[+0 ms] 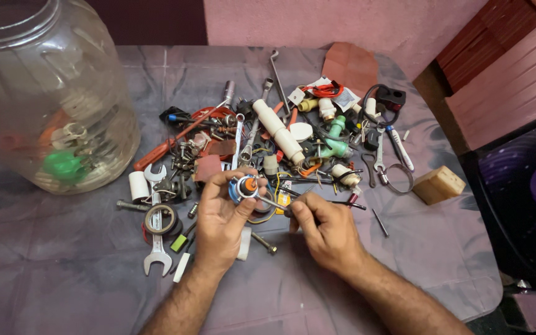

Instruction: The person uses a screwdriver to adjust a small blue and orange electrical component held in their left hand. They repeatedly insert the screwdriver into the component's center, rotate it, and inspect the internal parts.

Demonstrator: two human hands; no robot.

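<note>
Working over the parts pile (268, 142), you are mid-job: just below it your left hand (221, 217) is clamped on a small round blue-and-orange fitting (244, 186), and right of that your right hand (324, 229) pinches a thin screwdriver (274, 205), its tip touching the fitting. Everything else lies loose on the desk (404, 260).

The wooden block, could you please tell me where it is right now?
In the head view, the wooden block sits on the right side of the table, apart from the pile, just right of the metal hose clamp.
</note>
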